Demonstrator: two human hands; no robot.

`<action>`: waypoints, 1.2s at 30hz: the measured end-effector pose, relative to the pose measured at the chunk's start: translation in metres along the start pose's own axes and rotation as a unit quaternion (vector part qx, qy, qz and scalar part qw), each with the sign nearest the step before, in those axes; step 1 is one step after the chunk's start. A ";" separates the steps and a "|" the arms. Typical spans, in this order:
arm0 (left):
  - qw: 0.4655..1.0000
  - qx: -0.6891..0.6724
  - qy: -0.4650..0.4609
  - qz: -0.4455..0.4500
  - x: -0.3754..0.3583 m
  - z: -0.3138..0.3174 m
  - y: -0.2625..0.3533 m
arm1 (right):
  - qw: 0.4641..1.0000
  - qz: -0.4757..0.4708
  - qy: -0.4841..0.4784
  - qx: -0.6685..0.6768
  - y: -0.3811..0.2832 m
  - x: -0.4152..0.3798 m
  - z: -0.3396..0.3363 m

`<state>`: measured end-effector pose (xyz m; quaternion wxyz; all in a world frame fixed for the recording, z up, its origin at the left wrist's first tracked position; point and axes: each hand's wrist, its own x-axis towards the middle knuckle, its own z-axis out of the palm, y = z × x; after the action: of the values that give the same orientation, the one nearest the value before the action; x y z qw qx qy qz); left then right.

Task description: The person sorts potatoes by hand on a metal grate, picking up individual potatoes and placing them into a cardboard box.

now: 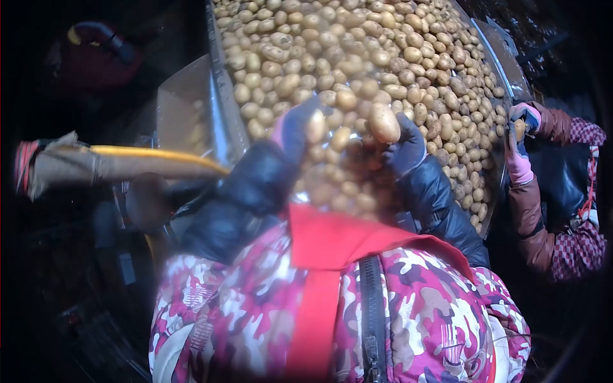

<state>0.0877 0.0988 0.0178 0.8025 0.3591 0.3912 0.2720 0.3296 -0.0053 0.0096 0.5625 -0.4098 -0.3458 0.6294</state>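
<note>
Both my hands wear dark-palmed work gloves, the left one with pink on its back. My left hand (296, 131) is closed around a small pale potato (316, 126), somewhat blurred. In my right hand (408, 148) is a larger oval potato (384, 123), held between the thumb and fingers above the pile. Beneath and beyond both hands spreads a deep layer of loose potatoes (440, 96). Between my wrists the nearer potatoes (348, 188) are smeared and partly in shadow.
A metal side wall (223, 96) bounds the potatoes on the left. A wrapped pole with a yellow hose (153, 152) reaches in toward my left forearm. At right, a co-worker's gloved hands (520, 163) hold a potato. Another person in dark red (96, 60) is at upper left.
</note>
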 end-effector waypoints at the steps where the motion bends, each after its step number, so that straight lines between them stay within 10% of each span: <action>1: 0.990 -0.128 -0.018 -0.048 -0.004 -0.007 0.002 | 0.959 0.119 -0.071 0.248 0.005 0.000 0.008; 3: 0.967 -0.236 -0.047 -0.082 -0.006 -0.026 -0.005 | 0.860 0.243 -0.081 0.442 0.023 0.007 0.017; 9: 0.986 -0.053 -0.056 0.148 -0.045 -0.032 -0.022 | 0.878 0.301 0.071 0.364 0.060 0.020 0.027; 13: 0.954 0.021 -0.035 0.297 -0.058 -0.047 -0.039 | 0.986 0.140 0.037 -0.080 0.101 0.020 -0.001; 15: 0.961 -0.200 -0.093 0.169 -0.061 -0.083 -0.069 | 0.906 0.315 0.035 0.281 0.083 0.019 0.033; 16: 0.933 -0.325 -0.123 0.095 -0.067 -0.111 -0.082 | 0.925 0.289 0.038 0.243 0.090 0.020 0.047; 19: 0.967 -0.146 -0.017 0.209 -0.102 -0.163 -0.127 | 0.946 0.267 0.078 0.166 0.111 0.009 0.075; 21: 0.967 -0.224 0.094 0.073 -0.183 -0.169 -0.096 | 0.943 0.283 0.110 0.136 0.122 -0.004 0.085; 26: 0.903 -0.167 0.359 0.166 -0.220 -0.213 -0.139 | 0.931 0.314 0.157 0.103 0.104 -0.001 0.058; 28: 0.806 -0.420 0.321 0.266 -0.241 -0.288 -0.159 | 0.928 0.322 0.167 0.092 0.105 0.000 0.059; 31: 0.768 -0.361 0.430 0.309 -0.295 -0.378 -0.123 | 0.917 0.340 0.190 0.079 0.102 0.002 0.070; 36: 0.863 -0.119 0.429 0.240 -0.358 -0.411 -0.066 | 0.903 0.367 0.140 0.172 0.076 -0.012 0.111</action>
<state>-0.4357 -0.0483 -0.0583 0.5019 0.1915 0.5632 0.6279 0.1974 -0.0238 -0.0098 0.3958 -0.4883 0.0246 0.7774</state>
